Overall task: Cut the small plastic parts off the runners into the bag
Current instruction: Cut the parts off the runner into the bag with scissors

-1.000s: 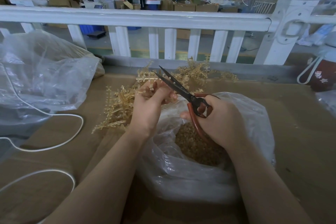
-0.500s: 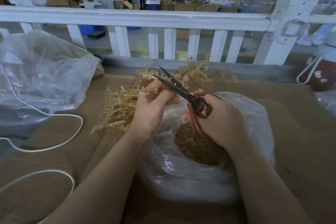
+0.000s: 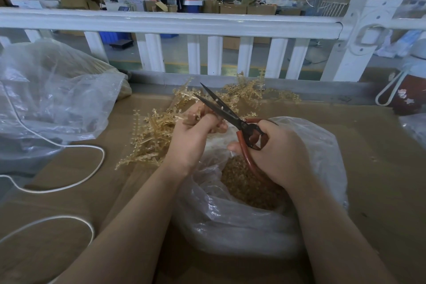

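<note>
Gripping red-handled black scissors (image 3: 232, 117), blades apart, the right hand (image 3: 276, 152) is working over the clear plastic bag (image 3: 322, 145); the left hand (image 3: 196, 136) is pinching a tan plastic runner (image 3: 196, 116).

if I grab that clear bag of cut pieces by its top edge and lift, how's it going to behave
The clear bag will probably be floppy: its thin film is crumpled and sagging around the opening. It likely hangs bottom-heavy, since the cut pieces pool low inside. The mouth is open and untied, so tilting could spill them; the glossy film may also slip in the fingers.
</note>
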The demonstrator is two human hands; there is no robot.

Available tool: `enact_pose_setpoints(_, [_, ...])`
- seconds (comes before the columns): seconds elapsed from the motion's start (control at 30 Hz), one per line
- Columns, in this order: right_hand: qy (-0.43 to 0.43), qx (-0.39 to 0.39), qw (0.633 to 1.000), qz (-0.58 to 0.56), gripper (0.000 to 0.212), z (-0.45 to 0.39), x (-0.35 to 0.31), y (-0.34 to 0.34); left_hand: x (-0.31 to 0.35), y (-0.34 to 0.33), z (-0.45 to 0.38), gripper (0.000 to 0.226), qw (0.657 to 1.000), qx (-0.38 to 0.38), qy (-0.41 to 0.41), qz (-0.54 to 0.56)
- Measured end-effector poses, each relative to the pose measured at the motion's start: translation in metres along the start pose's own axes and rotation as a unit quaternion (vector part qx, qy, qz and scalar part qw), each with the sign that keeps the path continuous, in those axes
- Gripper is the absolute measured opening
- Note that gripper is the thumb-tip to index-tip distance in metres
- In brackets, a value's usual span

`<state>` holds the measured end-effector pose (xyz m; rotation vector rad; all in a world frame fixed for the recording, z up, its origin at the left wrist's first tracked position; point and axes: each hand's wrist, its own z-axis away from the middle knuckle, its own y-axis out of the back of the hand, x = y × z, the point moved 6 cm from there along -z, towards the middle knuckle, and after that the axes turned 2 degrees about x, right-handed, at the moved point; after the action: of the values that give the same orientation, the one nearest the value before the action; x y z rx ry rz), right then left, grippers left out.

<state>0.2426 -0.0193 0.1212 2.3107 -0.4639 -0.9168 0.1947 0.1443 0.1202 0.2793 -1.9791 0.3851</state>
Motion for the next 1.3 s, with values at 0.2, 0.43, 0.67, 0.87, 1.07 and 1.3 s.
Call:
enact_pose_setpoints(0.2, [-0.009, -0.004, 1.0, -0.025, 0.04, -0.001, 0.0, 0.0, -0.002, 0.0, -0.002, 0.017, 0.998, 0.013, 0.028, 0.046])
enact_pose_setpoints(0.43, [-0.042, -0.032, 0.998, -0.024, 0.05, -0.003, 0.007, -0.008, -0.006, 0.005, -0.002, 0.018, 0.99, 0.054, 0.092, 0.087])
enact_pose_setpoints(0.67, [-0.133, -0.027, 0.973, -0.186, 0.039, -0.005, 0.014, -0.009, -0.011, -0.01, 0.004, 0.019, 0.992, -0.055, 0.096, -0.054])
enact_pose_setpoints(0.87, [-0.154, -0.041, 0.948, -0.277, 0.013, -0.008, 0.013, -0.013, -0.022, -0.008, 0.004, 0.009, 0.986, -0.049, 0.143, -0.063])
enact_pose_setpoints(1.07, [-0.161, -0.046, 0.952, -0.256, 0.014, -0.008, 0.016, -0.014, -0.017, -0.012, 0.006, 0.01, 0.99, -0.08, 0.119, -0.017])
enact_pose_setpoints(1.3, [-0.143, -0.063, 0.957, -0.243, 0.022, -0.008, 0.014, -0.015, -0.017, -0.006, 0.003, 0.021, 0.993, -0.036, 0.112, 0.029])
